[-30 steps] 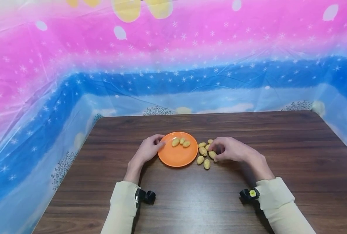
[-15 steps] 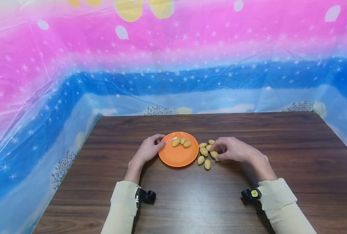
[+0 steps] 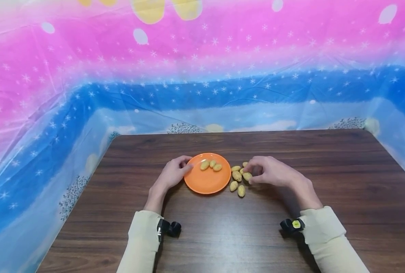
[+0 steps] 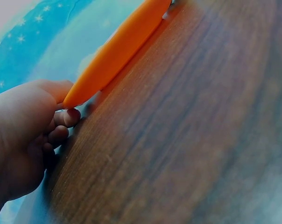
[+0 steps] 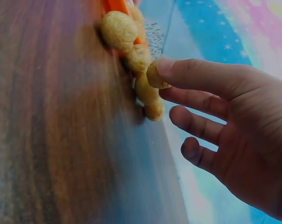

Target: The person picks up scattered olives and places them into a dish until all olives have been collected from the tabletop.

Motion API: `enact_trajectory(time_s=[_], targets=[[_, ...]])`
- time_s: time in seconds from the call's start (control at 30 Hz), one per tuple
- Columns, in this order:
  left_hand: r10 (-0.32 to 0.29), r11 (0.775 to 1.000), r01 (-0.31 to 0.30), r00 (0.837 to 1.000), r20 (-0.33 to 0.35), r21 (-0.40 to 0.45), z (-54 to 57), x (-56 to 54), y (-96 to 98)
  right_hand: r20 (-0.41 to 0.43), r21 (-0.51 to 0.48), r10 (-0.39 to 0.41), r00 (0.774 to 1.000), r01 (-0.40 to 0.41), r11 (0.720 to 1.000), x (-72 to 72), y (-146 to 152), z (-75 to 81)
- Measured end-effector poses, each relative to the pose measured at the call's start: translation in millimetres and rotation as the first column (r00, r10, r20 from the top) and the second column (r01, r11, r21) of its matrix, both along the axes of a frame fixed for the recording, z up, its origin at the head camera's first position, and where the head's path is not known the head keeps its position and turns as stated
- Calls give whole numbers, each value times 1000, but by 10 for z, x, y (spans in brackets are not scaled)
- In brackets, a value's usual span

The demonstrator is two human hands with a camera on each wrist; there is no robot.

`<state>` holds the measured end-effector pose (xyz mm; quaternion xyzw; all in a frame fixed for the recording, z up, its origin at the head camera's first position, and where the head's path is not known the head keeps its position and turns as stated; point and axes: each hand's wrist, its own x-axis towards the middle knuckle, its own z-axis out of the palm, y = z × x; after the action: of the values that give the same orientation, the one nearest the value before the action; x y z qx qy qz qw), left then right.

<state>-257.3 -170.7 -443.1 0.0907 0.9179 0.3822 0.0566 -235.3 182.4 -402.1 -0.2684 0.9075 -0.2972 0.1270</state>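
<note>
An orange plate lies on the table, bearing 3 small tan oval lumps with wrinkled skins. My left hand holds its left rim, thumb on top and fingertips at the underside, as the left wrist view shows near the plate's edge. Right of the plate, several similar lumps are gathered in a loose group. My right hand pinches one tan oval lump between thumb and index finger, close over the group. In the right wrist view its other fingers are spread apart.
The dark wood-grain table reaches toward me. Behind it hangs a pink and blue snowflake-patterned cloth. Black wrist cameras sit at both cuffs.
My right hand has risen slightly with the pinched lump, which now sits a little higher and nearer the group. The left hand and plate stay in place.
</note>
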Motion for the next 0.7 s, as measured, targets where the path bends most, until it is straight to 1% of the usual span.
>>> enact_trajectory(time_s=[0.1,0.3,0.47,0.7], targets=[[1,1000,-1,1000,0,1,3,4,1,-18,-21,7,1000,-7,1000,1,-23,16],[-3,1000,3,1000,12,9,3,18,2,-19,-44,28,999,-29,999,-2,-92,13],[-4,1000,4,1000,5,10,4,19,-5,-80,-48,45,996,-48,998,-29,-139,33],[2,1000,-2,1000,-8,4,17,19,-1,-124,-51,68,990,-75,996,-93,-207,20]])
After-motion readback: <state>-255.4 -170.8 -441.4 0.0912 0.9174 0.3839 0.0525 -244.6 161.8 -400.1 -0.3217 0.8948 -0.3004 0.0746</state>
